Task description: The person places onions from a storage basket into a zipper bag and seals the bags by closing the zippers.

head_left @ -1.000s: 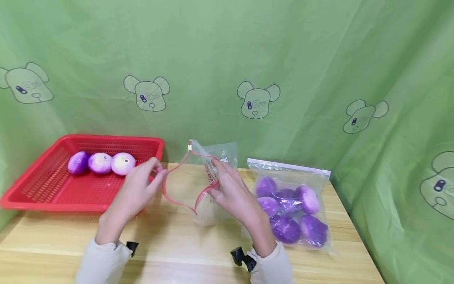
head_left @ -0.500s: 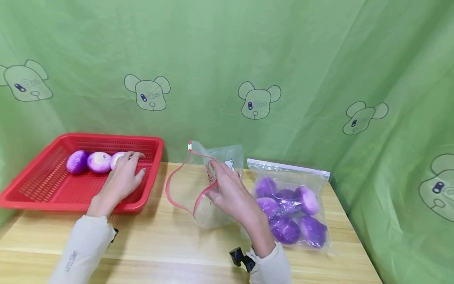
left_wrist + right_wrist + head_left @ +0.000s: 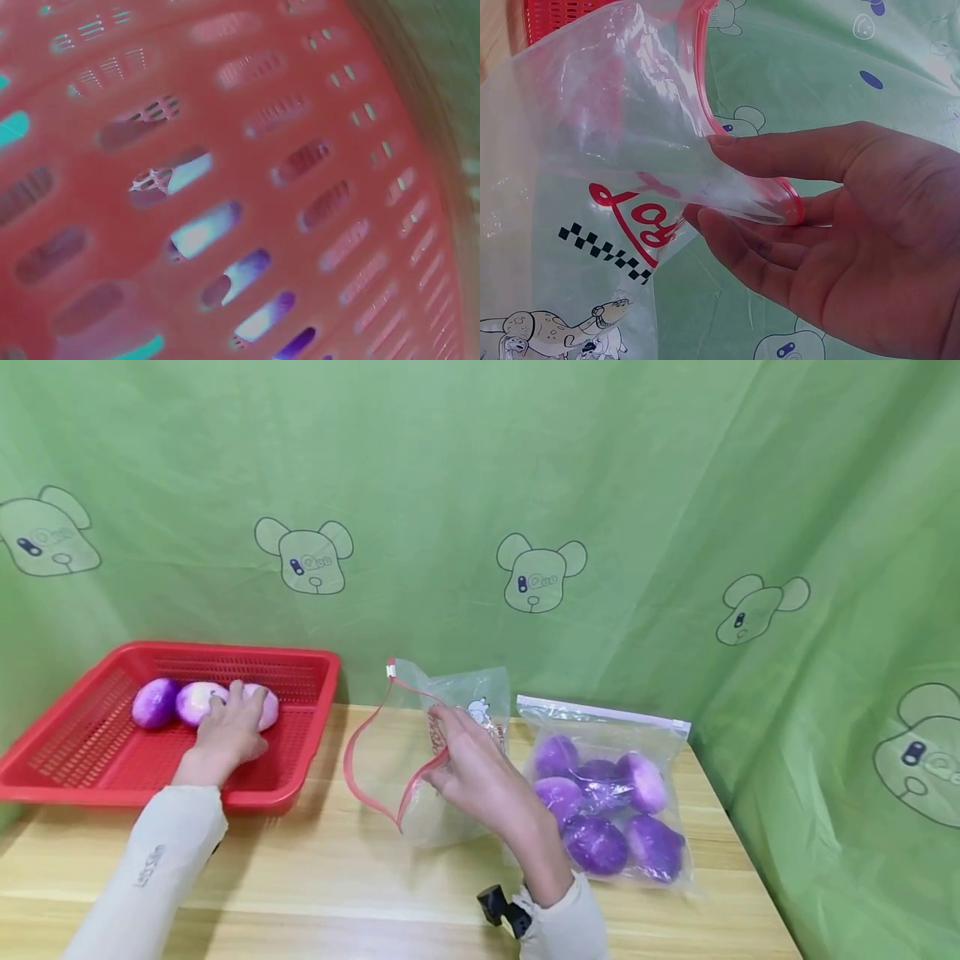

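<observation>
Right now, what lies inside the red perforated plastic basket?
Three round purple-and-white objects sit in a row. The left hand covers parts of the middle and right ones, plus the basket floor beneath it.

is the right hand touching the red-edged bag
Touching. The right wrist view shows it: the right hand holds the red-edged bag between thumb and fingers.

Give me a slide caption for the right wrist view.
Right hand pinches the red rim of a clear printed bag.
</observation>
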`<state>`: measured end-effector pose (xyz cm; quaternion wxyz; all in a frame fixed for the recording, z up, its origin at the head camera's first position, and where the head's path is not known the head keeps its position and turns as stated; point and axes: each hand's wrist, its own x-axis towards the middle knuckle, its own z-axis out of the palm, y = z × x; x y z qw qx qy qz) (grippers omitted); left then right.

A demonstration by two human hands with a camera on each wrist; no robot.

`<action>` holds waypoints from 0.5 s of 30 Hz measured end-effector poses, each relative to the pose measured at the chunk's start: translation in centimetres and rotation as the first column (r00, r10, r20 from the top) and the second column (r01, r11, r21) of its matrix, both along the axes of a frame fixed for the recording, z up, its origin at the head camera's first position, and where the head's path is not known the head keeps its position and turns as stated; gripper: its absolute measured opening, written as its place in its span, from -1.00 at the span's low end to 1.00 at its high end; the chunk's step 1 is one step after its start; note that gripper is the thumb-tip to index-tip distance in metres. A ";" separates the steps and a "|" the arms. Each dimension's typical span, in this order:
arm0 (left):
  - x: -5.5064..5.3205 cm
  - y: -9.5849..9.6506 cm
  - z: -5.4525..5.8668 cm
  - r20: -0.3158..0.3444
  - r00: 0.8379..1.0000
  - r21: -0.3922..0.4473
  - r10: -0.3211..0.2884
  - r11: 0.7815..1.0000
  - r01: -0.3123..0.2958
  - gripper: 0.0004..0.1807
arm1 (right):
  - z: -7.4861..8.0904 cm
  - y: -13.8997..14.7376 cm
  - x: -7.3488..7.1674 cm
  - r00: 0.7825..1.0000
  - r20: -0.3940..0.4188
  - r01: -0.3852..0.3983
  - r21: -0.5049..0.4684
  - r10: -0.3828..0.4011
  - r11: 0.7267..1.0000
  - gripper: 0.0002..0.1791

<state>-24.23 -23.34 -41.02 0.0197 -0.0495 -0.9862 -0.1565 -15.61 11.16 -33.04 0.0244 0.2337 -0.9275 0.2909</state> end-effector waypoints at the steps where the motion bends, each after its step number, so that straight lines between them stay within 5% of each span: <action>1: 0.0 0.0 -0.1 -0.026 1.000 0.001 0.002 1.000 -0.002 -0.26 | 0.0 0.0 0.0 1.000 0.001 0.002 0.002 -0.002 1.000 -0.10; 5: -0.1 0.1 -0.1 -0.101 0.995 0.000 0.003 1.000 -0.003 -0.36 | 0.0 0.1 0.1 1.000 0.004 0.002 0.005 -0.002 1.000 -0.12; 11: -0.3 0.6 -0.3 -0.067 0.997 -0.008 -0.046 0.999 0.045 -0.25 | -0.1 0.3 0.0 1.000 -0.004 -0.010 0.005 0.010 1.000 -0.15; 15: -0.3 0.8 -0.4 -0.068 0.998 0.003 -0.011 1.000 0.011 -0.34 | -0.1 0.4 0.0 1.000 -0.014 -0.020 0.004 0.020 1.000 -0.17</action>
